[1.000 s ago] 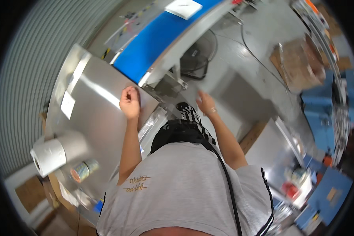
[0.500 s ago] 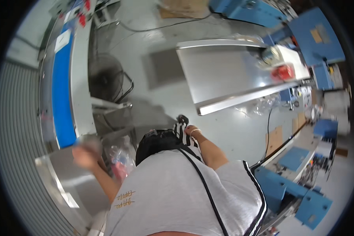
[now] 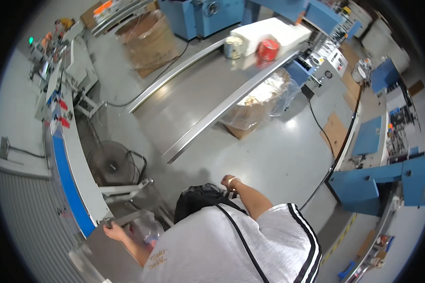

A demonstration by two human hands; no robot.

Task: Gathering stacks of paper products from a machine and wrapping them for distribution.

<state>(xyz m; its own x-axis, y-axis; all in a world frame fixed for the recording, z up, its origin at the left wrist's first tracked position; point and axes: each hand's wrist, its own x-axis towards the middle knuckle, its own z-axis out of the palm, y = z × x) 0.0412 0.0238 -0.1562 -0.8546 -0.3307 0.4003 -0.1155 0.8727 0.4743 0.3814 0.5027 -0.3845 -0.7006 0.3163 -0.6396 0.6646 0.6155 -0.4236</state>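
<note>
My left hand [image 3: 114, 231] is at the far corner of a grey metal tray [image 3: 109, 252], where the blue-belted conveyor [image 3: 71, 179] ends. Its fingers are bent and closed around something small and dark that I cannot make out, right by the tray's edge. In front of my body hangs my right hand [image 3: 228, 181], with a pale band on its wrist. Its fingers are curled in, and nothing shows in them. Clear plastic with something reddish [image 3: 145, 231] lies between my left forearm and the black bag [image 3: 198, 202] at my waist.
Ahead, a long metal chute [image 3: 184, 101] carries a red can [image 3: 267, 49], another can [image 3: 233, 47] and a white block [image 3: 274, 33]. A lined box [image 3: 257, 106] stands beneath it. A floor fan [image 3: 111, 162] is beside the conveyor; a cable [image 3: 321, 127] crosses the floor at right.
The view has turned right, so the chute now slants away and more machines show. My left hand, blurred above the tray before, is now at its corner. My right hand stays low in front.
</note>
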